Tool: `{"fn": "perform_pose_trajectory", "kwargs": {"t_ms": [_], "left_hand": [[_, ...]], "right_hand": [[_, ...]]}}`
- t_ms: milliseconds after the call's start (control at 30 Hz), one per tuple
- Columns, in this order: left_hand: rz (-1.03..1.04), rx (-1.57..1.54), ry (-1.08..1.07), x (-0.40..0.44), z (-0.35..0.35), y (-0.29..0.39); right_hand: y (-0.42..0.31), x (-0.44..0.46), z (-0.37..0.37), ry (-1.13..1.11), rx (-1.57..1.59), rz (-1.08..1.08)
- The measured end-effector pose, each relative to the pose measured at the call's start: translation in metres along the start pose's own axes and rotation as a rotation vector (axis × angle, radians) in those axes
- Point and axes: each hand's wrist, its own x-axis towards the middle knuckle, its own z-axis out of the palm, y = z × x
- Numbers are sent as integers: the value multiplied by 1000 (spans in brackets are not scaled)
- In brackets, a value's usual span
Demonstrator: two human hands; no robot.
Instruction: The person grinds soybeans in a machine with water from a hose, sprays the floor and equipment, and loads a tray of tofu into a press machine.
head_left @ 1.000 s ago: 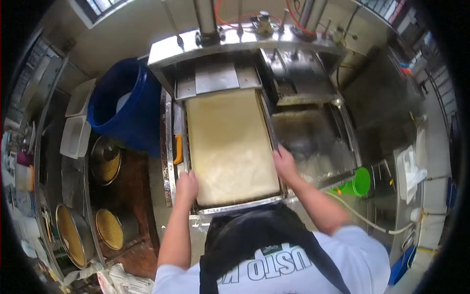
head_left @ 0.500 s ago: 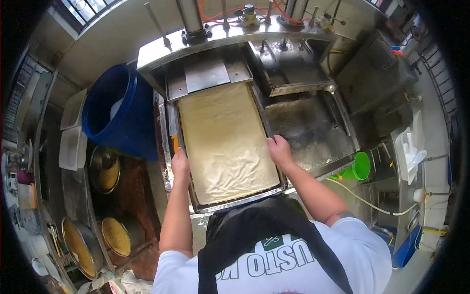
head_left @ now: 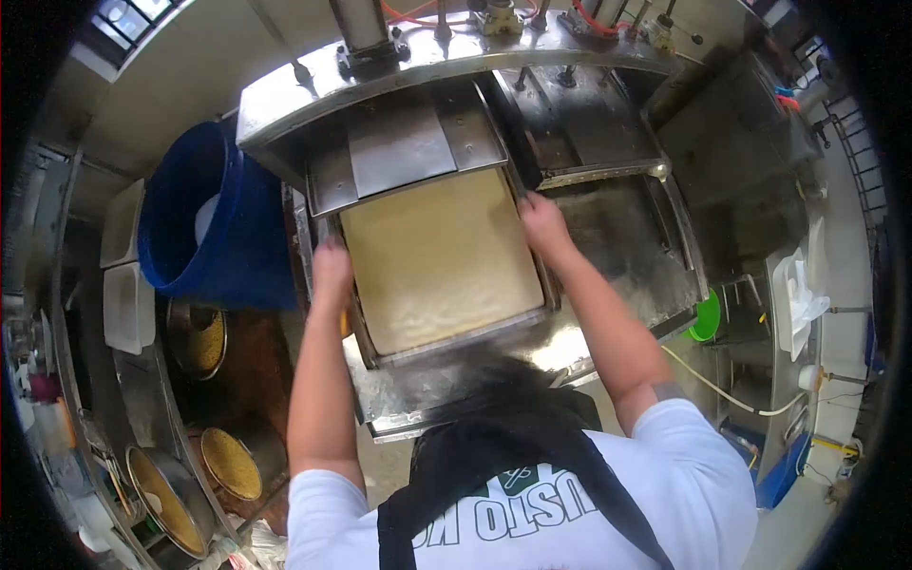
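A large rectangular metal tray (head_left: 465,340) holds a pale yellow, cloth-like sheet (head_left: 437,256). What lies beneath the sheet is hidden. My left hand (head_left: 332,271) is closed on the tray's left side, a little blurred. On the opposite side, my right hand (head_left: 543,225) grips the edge near the far end. The tray's far part sits under a flat metal press plate (head_left: 404,157), which covers that end. A wet metal work surface (head_left: 408,394) shows in front of the tray's near edge.
A second press plate (head_left: 594,133) hangs to the right. At left stand a blue barrel (head_left: 271,237), white tubs (head_left: 128,309) and metal pots of yellowish grainy material (head_left: 231,464). A green bucket (head_left: 705,318) is at right, near a hose (head_left: 712,383).
Both my hands have pushed the tray away from me, further under the press plate. More of the metal surface shows in front, and the wrinkles at the sheet's near end look less distinct.
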Motion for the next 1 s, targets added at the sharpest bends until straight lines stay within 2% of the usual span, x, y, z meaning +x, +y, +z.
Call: {"fn": "perform_pose_trajectory", "kwargs": {"t_ms": [33,67,100,133,167,267,400,467,533,600,733,767,867,900,933,967,1000], "left_hand": [[60,-50,-66,27,5,-3],[81,-152,-131,69,12,-20],[96,-255,-198,111,18,-37],[72,-327,-235,133,19,-25],[47,-399,-272,152,20,-9],[-29,-584,-367,197,18,26],[-59,-718,-430,227,21,36],[-65,-744,-435,234,25,36],[-68,-756,-429,237,29,36],[-65,-773,-412,235,29,37],[-66,-802,-385,229,26,33],[-66,-808,-377,227,23,32],[-82,-853,-351,215,13,24],[-96,-884,-333,204,9,16],[-104,-905,-284,185,7,2],[-86,-858,-214,160,4,-12],[-27,-605,-123,129,7,-19]], "right_hand": [[-17,25,-1,-41,-12,77],[-10,58,7,-70,61,46],[6,90,24,-100,139,22],[31,128,52,-37,170,41],[47,163,67,-108,144,-84],[-46,160,42,1,215,46],[20,270,93,15,-153,-371],[0,269,88,7,-54,-305],[10,275,96,7,40,-257],[19,282,102,49,-136,-380],[34,265,104,140,-195,-517],[30,267,99,92,-301,-493],[-22,237,63,163,-228,-251],[-29,227,55,276,-101,-169],[-20,235,46,314,-191,-166],[-62,197,18,468,128,-154],[-98,176,-4,607,61,-269]]}}
